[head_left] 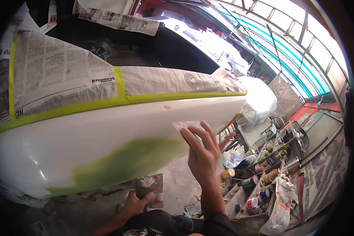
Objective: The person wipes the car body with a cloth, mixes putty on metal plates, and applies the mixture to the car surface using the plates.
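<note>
My right hand [203, 147] is raised at the side of a white vehicle body panel [118, 122], its fingers closed on a thin, pale, flat spreader [179, 126]. Left of the spreader, a small pinkish dab [167, 107] marks the panel just below the tape. Lower down spreads a green sanded-looking patch [126, 163]. My left hand [137, 203] is low under the panel, thumb over the edge of a flat rectangular plate [158, 181] with reddish smears on it.
Newspaper masking [67, 65] and yellow-green tape [122, 86] cover the panel's upper edge, beside a dark truck bed [129, 51]. At right stand shelves of paint cans [252, 203] and crumpled paper [280, 204]. A plastic-covered vehicle part [259, 100] is beyond.
</note>
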Available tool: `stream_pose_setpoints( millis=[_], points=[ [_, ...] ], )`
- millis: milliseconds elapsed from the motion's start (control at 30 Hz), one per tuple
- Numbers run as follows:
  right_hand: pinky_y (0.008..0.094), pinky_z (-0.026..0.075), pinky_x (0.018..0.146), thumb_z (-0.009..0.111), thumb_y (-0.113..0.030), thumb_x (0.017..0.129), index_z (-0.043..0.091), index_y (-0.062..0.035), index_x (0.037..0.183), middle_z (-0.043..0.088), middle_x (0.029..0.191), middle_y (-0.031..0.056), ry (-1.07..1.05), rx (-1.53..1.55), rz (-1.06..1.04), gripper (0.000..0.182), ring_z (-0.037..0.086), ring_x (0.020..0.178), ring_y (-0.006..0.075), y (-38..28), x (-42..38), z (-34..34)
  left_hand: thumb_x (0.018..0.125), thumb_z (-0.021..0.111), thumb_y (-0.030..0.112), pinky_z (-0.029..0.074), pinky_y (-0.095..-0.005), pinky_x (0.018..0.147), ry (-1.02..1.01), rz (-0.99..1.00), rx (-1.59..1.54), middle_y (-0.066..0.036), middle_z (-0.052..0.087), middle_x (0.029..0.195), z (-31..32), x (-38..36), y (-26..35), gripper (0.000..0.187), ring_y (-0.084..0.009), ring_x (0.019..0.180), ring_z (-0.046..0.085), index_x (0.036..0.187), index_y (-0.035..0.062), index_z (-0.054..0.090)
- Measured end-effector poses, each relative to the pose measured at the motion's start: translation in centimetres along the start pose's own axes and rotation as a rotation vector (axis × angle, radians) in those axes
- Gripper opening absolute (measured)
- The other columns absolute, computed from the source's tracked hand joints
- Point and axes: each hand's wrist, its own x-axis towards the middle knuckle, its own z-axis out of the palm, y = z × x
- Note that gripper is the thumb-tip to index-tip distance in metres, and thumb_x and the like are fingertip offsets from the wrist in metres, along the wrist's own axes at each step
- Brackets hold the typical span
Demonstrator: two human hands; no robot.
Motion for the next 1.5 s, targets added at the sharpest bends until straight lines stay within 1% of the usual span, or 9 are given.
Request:
stream_pose_setpoints(
  millis=[167,267,367,633,733,867,967,1267,1500],
  points=[
    [0.061,0.012,0.119,0.06,0.006,0.083,0.073,-0.0196,0.111,0.07,0.106,0.0018,-0.037,0.081,0.353,0.04,0.064,0.112,0.0291,3.8,-7.9,-1.0,0.091,0.074,0.015,0.051,-0.0285,0.084,-0.051,-0.094,0.047,-0.004,0.069,0.107,0.4,1.3,-1.5,0.035,-0.0098,0.093,0.062,0.121,-0.0003,0.063],
    [0.0468,0.038,0.111,0.059,0.006,0.086,0.072,-0.0128,0.115,0.072,0.104,0.0071,-0.111,0.492,0.644,0.037,0.067,0.105,0.0284,10.0,-17.0,2.1,0.092,0.073,0.015,0.052,-0.0279,0.081,-0.115,-0.133,0.086,-0.004,0.07,0.105,2.7,2.6,-1.7,0.031,-0.0087,0.089,0.063,0.117,-0.0008,0.065],
    [0.0252,0.051,0.084,0.056,0.005,0.088,0.07,-0.002,0.12,0.072,0.107,0.0058,-0.117,0.8,1.022,0.035,0.065,0.097,0.0136,15.4,-28.8,5.7,0.093,0.071,0.015,0.053,-0.0278,0.075,-0.183,-0.084,0.052,-0.003,0.072,0.097,6.3,4.7,-1.6,0.022,-0.0079,0.082,0.065,0.108,-0.0017,0.069],
    [0.023,0.048,0.083,0.052,0.006,0.085,0.064,0.0014,0.127,0.069,0.108,0.0058,0.368,0.867,1.398,0.044,0.063,0.093,0.0108,24.7,-34.7,-2.4,0.095,0.067,0.007,0.057,-0.03,0.082,-0.287,-0.247,-0.226,-0.006,0.069,0.108,20.6,13.0,-5.9,0.029,-0.0127,0.093,0.067,0.122,0.0004,0.062],
    [0.0266,0.048,0.093,0.047,0.008,0.084,0.065,0.0016,0.127,0.068,0.114,0.0084,0.511,0.914,1.272,0.046,0.062,0.105,0.0124,26.8,-34.0,-4.3,0.095,0.065,0.005,0.059,-0.033,0.086,-0.368,-0.311,-0.344,-0.009,0.068,0.113,28.0,15.5,-6.7,0.032,-0.0153,0.097,0.068,0.126,-0.0004,0.058],
    [0.0352,0.049,0.098,0.046,0.012,0.083,0.062,-0.0039,0.131,0.065,0.122,0.0161,0.168,0.679,0.74,0.053,0.063,0.115,0.0268,28.5,-30.7,-6.2,0.096,0.062,0.003,0.061,-0.0349,0.084,-0.431,-0.238,-0.391,-0.011,0.067,0.116,37.5,19.1,-9.0,0.033,-0.0183,0.101,0.068,0.128,-0.001,0.056],
    [0.0441,0.048,0.1,0.05,0.012,0.082,0.062,-0.009,0.133,0.061,0.127,0.0188,-0.089,0.347,0.828,0.056,0.061,0.118,0.0366,32.5,-33.9,-4.6,0.096,0.062,0.003,0.061,-0.0346,0.084,-0.441,-0.258,-0.374,-0.01,0.067,0.114,41.8,22.8,-9.1,0.033,-0.0182,0.098,0.069,0.128,-0.0019,0.056],
    [0.0579,0.046,0.097,0.061,-0.008,0.082,0.064,-0.0161,0.13,0.061,0.128,0.0092,-0.172,-0.323,0.627,0.048,0.059,0.119,0.0328,49.5,-30.2,-4.1,0.097,0.065,0.009,0.052,-0.0247,0.066,-0.667,-0.022,0.105,-0.001,0.071,0.087,54.2,35.1,-11.6,0.013,-0.0054,0.077,0.061,0.097,-0.0021,0.071],
    [0.0534,0.045,0.096,0.061,-0.017,0.08,0.063,-0.0157,0.126,0.061,0.126,0.0071,-0.364,-0.12,0.424,0.046,0.059,0.118,0.0282,62.7,-27.1,1.7,0.096,0.066,0.015,0.043,-0.0267,0.053,-0.517,-0.028,0.192,0.004,0.064,0.069,63.4,47.7,-15.9,0.024,-0.003,0.063,0.053,0.081,-0.0033,0.069]
  ],
)
